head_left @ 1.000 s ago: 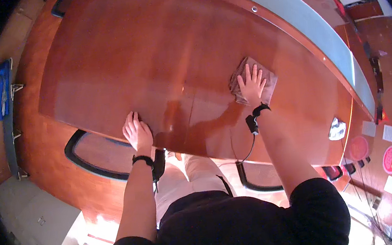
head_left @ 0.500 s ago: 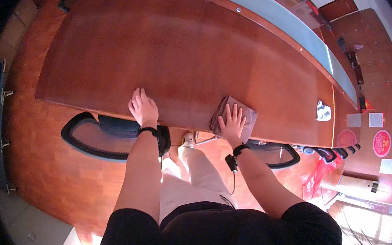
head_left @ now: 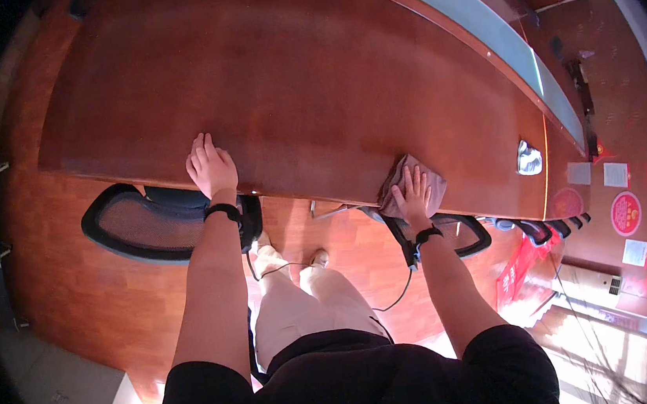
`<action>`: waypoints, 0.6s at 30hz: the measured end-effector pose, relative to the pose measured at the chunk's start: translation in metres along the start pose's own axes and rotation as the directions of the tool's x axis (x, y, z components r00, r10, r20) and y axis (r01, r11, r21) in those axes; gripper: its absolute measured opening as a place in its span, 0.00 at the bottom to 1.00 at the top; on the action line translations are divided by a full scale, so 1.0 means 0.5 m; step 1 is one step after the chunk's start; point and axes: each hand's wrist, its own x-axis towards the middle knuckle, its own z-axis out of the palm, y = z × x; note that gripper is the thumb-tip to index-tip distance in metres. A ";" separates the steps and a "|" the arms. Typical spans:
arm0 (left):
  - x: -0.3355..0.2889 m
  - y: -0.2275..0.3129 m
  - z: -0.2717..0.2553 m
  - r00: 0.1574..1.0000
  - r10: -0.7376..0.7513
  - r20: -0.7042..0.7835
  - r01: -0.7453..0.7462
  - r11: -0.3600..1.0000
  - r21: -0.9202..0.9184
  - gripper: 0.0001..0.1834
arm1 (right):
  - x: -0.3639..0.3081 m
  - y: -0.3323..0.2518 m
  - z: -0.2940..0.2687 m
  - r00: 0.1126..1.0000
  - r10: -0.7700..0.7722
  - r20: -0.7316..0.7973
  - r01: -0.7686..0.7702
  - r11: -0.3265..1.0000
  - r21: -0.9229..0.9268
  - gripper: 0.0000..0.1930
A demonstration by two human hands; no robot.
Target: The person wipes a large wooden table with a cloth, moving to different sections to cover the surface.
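Note:
A folded brown cloth (head_left: 435, 194) lies on the reddish-brown wooden table (head_left: 272, 89), close to its near edge. My right hand (head_left: 415, 192) rests flat on the cloth with the fingers spread, pressing it against the tabletop. To the left, my left hand (head_left: 212, 166) lies on the near edge of the table, fingers stretched forward and holding nothing. Both wrists wear black bands, and a thin cable hangs from the right one.
Mesh-backed chairs stand against the near edge, one (head_left: 141, 225) beside my left arm and another (head_left: 465, 236) by my right. A crumpled white-and-grey item (head_left: 528, 158) sits at the table's right end. A frosted glass panel (head_left: 469, 13) runs along the far side.
My right hand has slid to the right along the near edge with the cloth under it. My left hand appears slightly further left, and the whole view has shifted a little.

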 end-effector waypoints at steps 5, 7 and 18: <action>0.012 -0.007 -0.001 1.000 0.006 0.022 -0.007 0.999 0.040 0.20 | 0.020 0.058 -0.007 0.998 0.046 0.053 -0.046 0.999 0.004 0.36; 0.011 -0.005 0.003 1.000 -0.020 0.023 0.020 1.000 0.021 0.20 | 0.040 0.085 -0.027 0.997 0.051 0.056 -0.053 0.998 0.028 0.36; -0.098 0.015 -0.028 0.936 -0.236 -0.263 0.315 0.895 0.317 0.20 | 0.172 0.164 -0.052 0.976 -0.218 0.020 0.219 0.975 -0.024 0.35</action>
